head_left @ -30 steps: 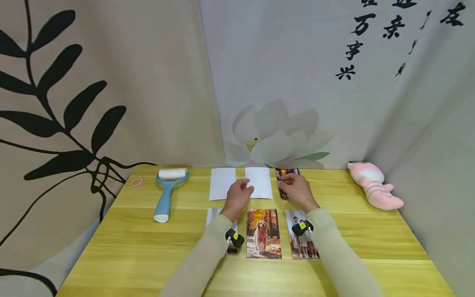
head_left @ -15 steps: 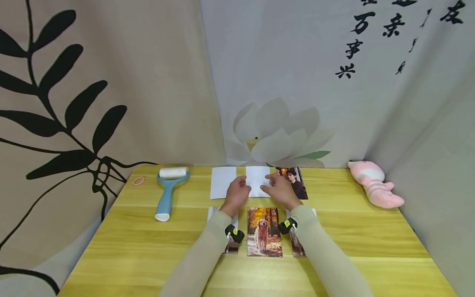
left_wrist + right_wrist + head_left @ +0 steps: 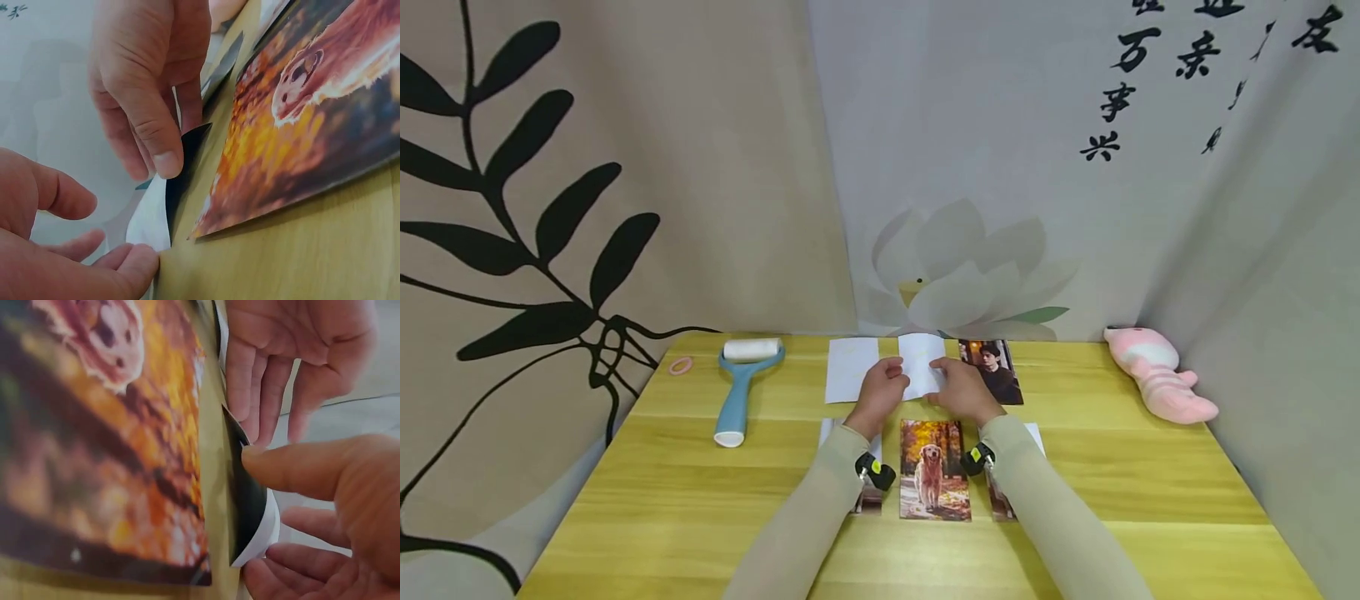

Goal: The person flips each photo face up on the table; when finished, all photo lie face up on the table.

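A face-down photo (image 3: 921,358), white on its back, lies in the middle of the far row. My right hand (image 3: 962,392) pinches its right side, with the thumb (image 3: 275,465) under the near edge; that edge is bent up and shows a dark printed underside. My left hand (image 3: 880,395) is at the left side, its fingertips (image 3: 140,259) touching the photo's edge with the fingers loosely extended. Left of it lies another white-backed photo (image 3: 850,367). To the right, a face-up portrait photo (image 3: 996,375) shows a person in dark clothes.
Nearer me lies a dog photo (image 3: 934,471), between two photos partly covered by my sleeves. A blue-handled lint roller (image 3: 737,400) and a pink ring (image 3: 681,366) are at the left. A pink plush toy (image 3: 1157,375) sits at the right; a curtain stands behind the table.
My right hand has left the portrait photo, now face up, and moved left to the middle white-backed photo, whose near edge is now raised. My left hand has barely moved.
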Available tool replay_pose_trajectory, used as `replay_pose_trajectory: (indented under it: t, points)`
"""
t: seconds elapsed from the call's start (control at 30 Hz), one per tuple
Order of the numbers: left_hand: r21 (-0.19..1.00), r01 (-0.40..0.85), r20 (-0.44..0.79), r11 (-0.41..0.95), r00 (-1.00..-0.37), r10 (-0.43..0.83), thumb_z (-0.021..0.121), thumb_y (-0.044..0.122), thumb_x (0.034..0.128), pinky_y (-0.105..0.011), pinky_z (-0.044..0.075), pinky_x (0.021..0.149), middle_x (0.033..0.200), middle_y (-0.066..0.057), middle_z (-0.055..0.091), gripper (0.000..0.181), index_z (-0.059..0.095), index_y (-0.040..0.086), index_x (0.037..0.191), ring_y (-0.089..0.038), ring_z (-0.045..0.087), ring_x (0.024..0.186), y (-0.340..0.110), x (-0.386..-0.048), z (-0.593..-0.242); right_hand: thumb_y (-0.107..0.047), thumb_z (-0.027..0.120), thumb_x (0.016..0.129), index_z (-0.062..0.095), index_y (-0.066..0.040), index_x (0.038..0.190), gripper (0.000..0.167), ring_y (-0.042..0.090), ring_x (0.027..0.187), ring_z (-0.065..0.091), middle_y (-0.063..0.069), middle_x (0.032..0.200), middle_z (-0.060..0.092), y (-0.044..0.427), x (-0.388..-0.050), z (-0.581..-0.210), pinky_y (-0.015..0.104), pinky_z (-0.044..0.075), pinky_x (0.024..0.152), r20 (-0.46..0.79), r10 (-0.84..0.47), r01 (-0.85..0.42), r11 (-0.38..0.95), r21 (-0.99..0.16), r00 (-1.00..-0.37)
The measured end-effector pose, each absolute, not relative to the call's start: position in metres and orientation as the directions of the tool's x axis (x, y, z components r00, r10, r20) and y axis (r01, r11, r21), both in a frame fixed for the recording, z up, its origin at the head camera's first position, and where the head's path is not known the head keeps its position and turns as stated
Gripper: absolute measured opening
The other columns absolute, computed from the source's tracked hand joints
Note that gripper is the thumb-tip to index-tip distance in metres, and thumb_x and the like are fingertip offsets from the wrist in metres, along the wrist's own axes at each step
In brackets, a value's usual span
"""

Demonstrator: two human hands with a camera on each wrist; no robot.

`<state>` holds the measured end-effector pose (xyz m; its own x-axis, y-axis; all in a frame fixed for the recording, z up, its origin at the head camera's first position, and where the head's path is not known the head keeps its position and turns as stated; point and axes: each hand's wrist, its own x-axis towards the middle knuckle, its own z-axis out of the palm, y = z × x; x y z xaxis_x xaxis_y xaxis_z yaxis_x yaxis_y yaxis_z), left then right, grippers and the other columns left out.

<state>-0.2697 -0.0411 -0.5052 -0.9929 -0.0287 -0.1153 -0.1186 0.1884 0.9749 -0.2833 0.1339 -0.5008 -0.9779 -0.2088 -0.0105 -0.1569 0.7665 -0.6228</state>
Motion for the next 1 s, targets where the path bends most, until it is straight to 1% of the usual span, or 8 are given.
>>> replay_pose_trajectory:
  t: [0.1,0.3,0.4,0.53,0.63,0.73,0.87,1.0]
  points:
    - [0.975,-0.114,-0.110,0.188,-0.993,-0.029,0.061,0.005,0.0976,-0.050,0.051,0.112,0.141,-0.026,0.062,0.047,0.059,-0.004,0.144,-0.039,0.058,0.134,-0.042,-0.269,-0.505,-0.024,0.088,0.087,0.063,0.000,0.143,0.065,0.039,0.134,0.061,0.021,0.146,0.064,0.134,-0.282,-0.501,0.054,0.051,0.112,-0.020,-0.210,-0.154,0.772,-0.616,-0.977]
    - [0.979,-0.115,-0.101,0.166,-0.991,-0.087,0.066,0.006,0.0941,-0.048,0.052,0.110,0.138,-0.023,0.064,0.048,0.061,-0.003,0.141,-0.037,0.059,0.130,-0.046,-0.271,-0.506,-0.028,0.085,0.091,0.061,0.000,0.145,0.066,0.039,0.136,0.060,0.021,0.148,0.062,0.136,-0.280,-0.500,0.053,0.050,0.114,-0.040,-0.228,-0.154,0.766,-0.624,-0.973]
    - [0.985,-0.146,-0.140,0.088,-0.987,-0.072,0.067,0.004,0.0959,-0.049,0.056,0.105,0.139,-0.026,0.061,0.052,0.055,-0.005,0.146,-0.040,0.062,0.127,-0.048,-0.272,-0.507,-0.027,0.084,0.092,0.060,0.000,0.146,0.064,0.040,0.136,0.059,0.021,0.149,0.061,0.137,-0.280,-0.500,0.054,0.049,0.114,-0.037,-0.235,-0.163,0.770,-0.617,-0.971]
    - [0.978,-0.202,-0.204,-0.050,-0.978,-0.032,0.065,0.000,0.0970,-0.044,0.063,0.094,0.141,-0.031,0.058,0.057,0.046,-0.009,0.150,-0.040,0.068,0.117,-0.045,-0.274,-0.511,-0.026,0.083,0.093,0.060,-0.001,0.146,0.063,0.040,0.138,0.058,0.021,0.151,0.060,0.138,-0.280,-0.500,0.054,0.049,0.114,-0.037,-0.231,-0.160,0.770,-0.617,-0.972]
    - [0.969,-0.225,-0.228,-0.101,-0.973,-0.020,0.063,-0.002,0.0975,-0.038,0.064,0.091,0.139,-0.032,0.060,0.053,0.048,-0.012,0.147,-0.035,0.070,0.112,-0.040,-0.274,-0.514,-0.026,0.083,0.093,0.060,-0.002,0.146,0.063,0.040,0.138,0.058,0.020,0.151,0.060,0.138,-0.279,-0.500,0.054,0.049,0.114,-0.037,-0.225,-0.152,0.763,-0.628,-0.974]
    - [0.963,-0.237,-0.241,-0.127,-0.971,-0.011,0.062,-0.002,0.0987,-0.036,0.064,0.089,0.135,-0.032,0.063,0.046,0.052,-0.013,0.143,-0.033,0.071,0.109,-0.036,-0.274,-0.516,-0.025,0.083,0.093,0.061,-0.002,0.145,0.061,0.040,0.137,0.059,0.021,0.150,0.061,0.138,-0.278,-0.500,0.054,0.050,0.113,-0.029,-0.227,-0.157,0.755,-0.637,-0.973]
    - [0.954,-0.249,-0.253,-0.166,-0.967,0.000,0.062,-0.001,0.0996,-0.035,0.064,0.089,0.133,-0.030,0.063,0.044,0.054,-0.010,0.142,-0.032,0.071,0.106,-0.036,-0.274,-0.518,-0.026,0.082,0.093,0.061,-0.003,0.146,0.062,0.040,0.135,0.061,0.020,0.149,0.061,0.139,-0.278,-0.499,0.055,0.051,0.111,-0.031,-0.240,-0.163,0.744,-0.648,-0.970]
    - [0.946,-0.255,-0.254,-0.202,-0.967,0.034,0.062,0.001,0.1003,-0.034,0.064,0.088,0.133,-0.029,0.063,0.045,0.055,-0.006,0.144,-0.027,0.072,0.095,-0.038,-0.274,-0.516,-0.033,0.079,0.095,0.059,-0.007,0.149,0.063,0.039,0.135,0.061,0.018,0.150,0.061,0.140,-0.278,-0.498,0.055,0.052,0.110,-0.037,-0.253,-0.169,0.741,-0.650,-0.967]
